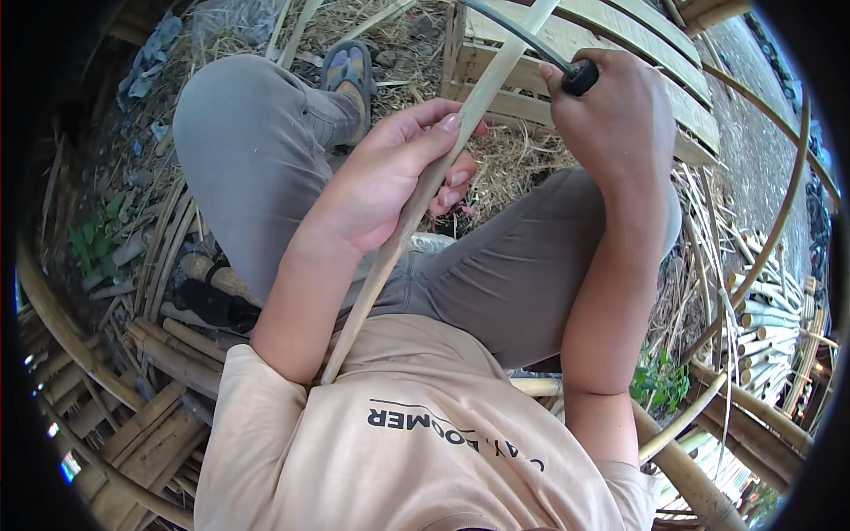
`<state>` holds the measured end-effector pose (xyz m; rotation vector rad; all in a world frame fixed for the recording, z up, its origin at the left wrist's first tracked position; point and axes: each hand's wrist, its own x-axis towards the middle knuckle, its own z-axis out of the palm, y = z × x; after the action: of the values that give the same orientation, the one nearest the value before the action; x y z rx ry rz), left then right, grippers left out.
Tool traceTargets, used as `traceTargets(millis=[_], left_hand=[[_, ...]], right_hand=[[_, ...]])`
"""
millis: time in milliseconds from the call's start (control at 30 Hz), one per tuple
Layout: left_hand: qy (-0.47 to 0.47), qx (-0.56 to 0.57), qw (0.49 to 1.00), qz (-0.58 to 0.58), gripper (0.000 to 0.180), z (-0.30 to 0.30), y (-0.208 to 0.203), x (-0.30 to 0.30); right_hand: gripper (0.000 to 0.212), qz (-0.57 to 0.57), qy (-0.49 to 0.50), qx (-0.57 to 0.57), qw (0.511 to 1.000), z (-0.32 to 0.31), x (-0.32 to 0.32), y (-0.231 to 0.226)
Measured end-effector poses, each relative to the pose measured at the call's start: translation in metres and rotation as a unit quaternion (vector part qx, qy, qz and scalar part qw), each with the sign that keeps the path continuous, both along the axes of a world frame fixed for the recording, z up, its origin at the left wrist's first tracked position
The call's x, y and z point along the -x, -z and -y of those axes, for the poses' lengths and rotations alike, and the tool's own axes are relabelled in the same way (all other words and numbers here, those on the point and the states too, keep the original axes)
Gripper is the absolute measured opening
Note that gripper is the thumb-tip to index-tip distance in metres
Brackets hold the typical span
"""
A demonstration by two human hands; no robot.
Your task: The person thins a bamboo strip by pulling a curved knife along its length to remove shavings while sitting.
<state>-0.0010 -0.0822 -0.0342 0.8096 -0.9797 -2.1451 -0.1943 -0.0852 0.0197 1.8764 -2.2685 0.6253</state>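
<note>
My left hand (409, 168) wraps round a long, pale bamboo strip (397, 237), the thumb on top and the fingers curled underneath. Slanting up to the right, the strip runs from against my shirt past the top of the picture. In my right fist (611, 111) is the black handle of a knife (582, 78). Its long, thin, curved blade points up and left and crosses the strip beyond my left hand. Whether the blade touches the strip, I cannot tell. The blade's tip lies at or past the upper edge.
A slatted wooden crate (505, 99) stands ahead, beyond my bent knees. Shavings (522, 164) cover the ground between my legs. To the right lie bundled bamboo pieces (766, 327) and long bent canes (784, 190). Bamboo poles (173, 354) are at the left.
</note>
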Motion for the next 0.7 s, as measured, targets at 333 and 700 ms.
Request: traceTargets(millis=[333, 700], left_hand=[[-0.032, 0.063, 0.996, 0.048, 0.023, -0.021, -0.014, -0.032], [0.041, 0.086, 0.991, 0.096, 0.02, -0.024, -0.001, -0.048]], right_hand=[[0.031, 0.176, -0.139, 0.087, 0.971, -0.002, 0.011, 0.038], [0.027, 0.066, -0.018, -0.031, 0.997, -0.065, 0.043, 0.053]])
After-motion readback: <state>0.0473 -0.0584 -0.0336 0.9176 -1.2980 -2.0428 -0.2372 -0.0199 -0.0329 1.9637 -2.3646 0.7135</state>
